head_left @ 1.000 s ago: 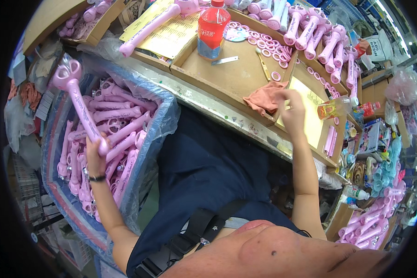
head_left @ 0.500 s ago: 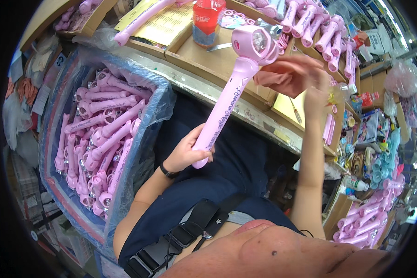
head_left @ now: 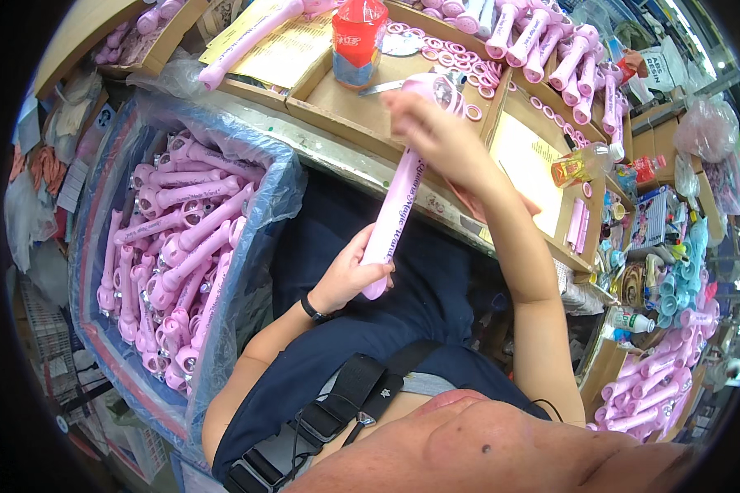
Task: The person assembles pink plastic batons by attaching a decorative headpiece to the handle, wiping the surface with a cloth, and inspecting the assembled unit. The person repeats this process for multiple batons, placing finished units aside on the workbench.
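My left hand (head_left: 355,269) is closed around the lower handle of a pink toy wand (head_left: 397,209), which tilts up and to the right with dark lettering along it. At the wand's rounded head my right hand (head_left: 440,140) lies across the top and partly covers it; its fingers are smeared by motion. A salmon-coloured cloth (head_left: 472,205) shows on both sides of my right forearm, near the table's front edge. Whether my right fingers still grip any of it is hidden.
A blue plastic-lined bin (head_left: 292,177) on the left holds many pink wands. On the table are a red-wrapped bottle (head_left: 358,45), cardboard trays (head_left: 321,103) with pink rings (head_left: 469,66), a yellow sheet (head_left: 522,177) and an amber bottle (head_left: 584,164). More wands (head_left: 645,390) lie at right.
My right hand has swung left from beside the wand to its head. The cloth has dropped lower, under my forearm, uncovering the rings and amber bottle. The wand has shifted slightly right.
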### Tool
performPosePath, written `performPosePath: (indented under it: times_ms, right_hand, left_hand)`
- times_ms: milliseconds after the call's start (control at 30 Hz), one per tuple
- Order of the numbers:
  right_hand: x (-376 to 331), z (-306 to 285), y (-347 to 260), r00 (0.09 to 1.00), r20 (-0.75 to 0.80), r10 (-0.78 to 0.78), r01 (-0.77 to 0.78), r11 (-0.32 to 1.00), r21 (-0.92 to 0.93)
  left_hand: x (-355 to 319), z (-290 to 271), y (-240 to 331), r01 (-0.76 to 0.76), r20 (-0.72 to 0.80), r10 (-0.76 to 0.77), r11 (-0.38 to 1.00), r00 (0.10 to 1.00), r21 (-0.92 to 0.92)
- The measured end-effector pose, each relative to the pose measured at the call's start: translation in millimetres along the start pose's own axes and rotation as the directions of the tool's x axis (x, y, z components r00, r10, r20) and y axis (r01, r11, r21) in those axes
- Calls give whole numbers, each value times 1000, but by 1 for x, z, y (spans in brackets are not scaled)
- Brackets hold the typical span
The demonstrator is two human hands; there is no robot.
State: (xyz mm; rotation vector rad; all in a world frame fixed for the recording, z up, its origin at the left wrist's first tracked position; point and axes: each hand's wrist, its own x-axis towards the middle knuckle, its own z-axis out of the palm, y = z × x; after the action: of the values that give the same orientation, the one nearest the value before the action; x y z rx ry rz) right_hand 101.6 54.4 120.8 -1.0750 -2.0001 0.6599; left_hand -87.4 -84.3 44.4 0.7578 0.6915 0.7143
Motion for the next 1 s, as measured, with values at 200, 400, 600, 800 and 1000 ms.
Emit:
performPosePath:
  times_ms: [200,400,600,800,1000]
  right_hand:
    - [-76,45,-23,695,-536,479,-173,835,522]
    - [-73,34,14,634,-303,711,-84,453,888]
    - [-34,-7,8,757,-193,624,-32,330,943]
    - [-50,35,-13,749,-196,633,-50,349,936]
    - [-78,18,-3,890,114,441,-212,180,960]
  left_hand:
    - [2,-5,-12,-63,-17,66,990,998,128]
    - [15,2,-20,-284,118,280,686,953,670]
    - [15,16,-13,-302,130,468,314,874,900]
    - [15,12,-13,-301,120,501,298,857,906]
    - [10,4,-15,-326,166,455,300,875,897]
